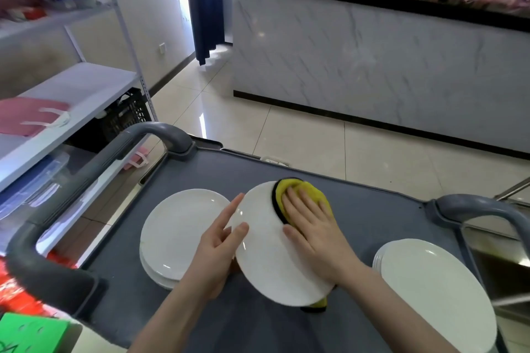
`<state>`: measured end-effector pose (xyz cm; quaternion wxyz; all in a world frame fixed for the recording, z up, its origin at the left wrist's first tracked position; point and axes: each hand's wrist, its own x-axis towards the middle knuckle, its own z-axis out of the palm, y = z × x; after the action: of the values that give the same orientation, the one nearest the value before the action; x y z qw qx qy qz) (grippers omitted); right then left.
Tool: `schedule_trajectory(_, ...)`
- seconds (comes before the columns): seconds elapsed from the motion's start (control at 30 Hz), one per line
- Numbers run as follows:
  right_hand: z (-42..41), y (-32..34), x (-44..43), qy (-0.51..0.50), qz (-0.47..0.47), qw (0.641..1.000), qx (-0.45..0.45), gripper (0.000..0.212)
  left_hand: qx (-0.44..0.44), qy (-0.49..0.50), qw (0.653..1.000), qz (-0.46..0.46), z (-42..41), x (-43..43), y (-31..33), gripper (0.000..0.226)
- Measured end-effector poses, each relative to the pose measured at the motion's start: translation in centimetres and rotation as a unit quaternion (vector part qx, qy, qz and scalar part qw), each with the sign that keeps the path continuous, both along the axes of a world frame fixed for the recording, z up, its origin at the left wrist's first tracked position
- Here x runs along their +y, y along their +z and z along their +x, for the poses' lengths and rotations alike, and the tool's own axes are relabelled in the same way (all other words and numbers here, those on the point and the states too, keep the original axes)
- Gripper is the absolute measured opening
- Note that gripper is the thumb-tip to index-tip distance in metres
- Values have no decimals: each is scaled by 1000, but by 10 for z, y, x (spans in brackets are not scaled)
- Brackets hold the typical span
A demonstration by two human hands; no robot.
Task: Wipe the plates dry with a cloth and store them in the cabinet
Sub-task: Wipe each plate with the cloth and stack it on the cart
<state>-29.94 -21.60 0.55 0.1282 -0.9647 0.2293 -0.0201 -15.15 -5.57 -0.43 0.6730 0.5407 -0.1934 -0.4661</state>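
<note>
Both forearms reach over the grey cart [372, 209]: left hand [220, 249] pinches the tilted plate [266, 243] by its left rim, right hand [312, 226], fingers [298, 203] spread flat, presses the yellow cloth [304, 189] onto its far-right face.

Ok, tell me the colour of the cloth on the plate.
Yellow with a black edge; the cloth shows in the head view, under the right hand.

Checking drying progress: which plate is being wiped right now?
The tilted middle plate, held by the left hand, with the right hand pressing the yellow cloth; both side stacks lie untouched.
</note>
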Motion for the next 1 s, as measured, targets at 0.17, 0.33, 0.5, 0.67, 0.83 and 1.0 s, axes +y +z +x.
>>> schedule_trajectory(0.17,26,1,25,93,25,995,-5,55,23,-7,1000,-9,2,-4,-5,54)
schedule_trajectory(0.33,-2,-2,52,167,81,983,6,52,23,41,999,5,21,1,-12,63)
schedule_trajectory(0.5,-46,-14,40,156,86,983,44,50,-25,51,998,19,29,10,-9,54)
schedule_trajectory(0.67,-34,-16,4,58,34,997,32,56,-50,2,999,20,25,7,1,50)
schedule_trajectory(0.83,11,-3,11,55,82,993,-58,55,-55,-46,997,9,15,1,8,48)
schedule_trajectory(1.0,17,-1,55,139,92,983,-77,57,-17,-34,999,5,23,1,4,59)
